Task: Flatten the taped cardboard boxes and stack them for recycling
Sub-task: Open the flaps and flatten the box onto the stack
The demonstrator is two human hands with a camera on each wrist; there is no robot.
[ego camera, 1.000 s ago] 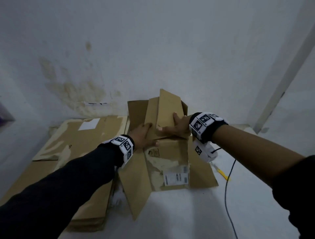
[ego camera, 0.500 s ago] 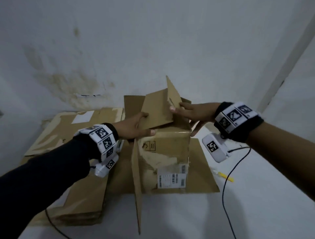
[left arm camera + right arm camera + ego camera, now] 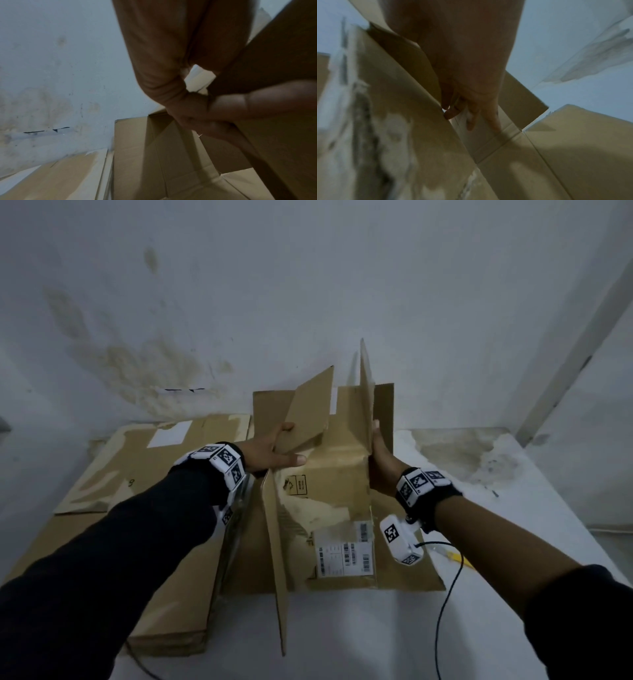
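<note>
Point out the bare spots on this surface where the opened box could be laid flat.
Free: the white surface in front of the box, between the flattened stack and the black cable. Also free: the stained patch right of the box, toward the wall. Crowded: the left side under the stack, and near the yellow tool beside the cable.

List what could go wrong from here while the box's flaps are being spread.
1. The left hand pinches one flap and the right hand holds the upright flap by its thin edge; a slip could cut a finger.
2. The black cable trails beside the box and may snag.
3. The yellow tool could get buried under cardboard.
</note>
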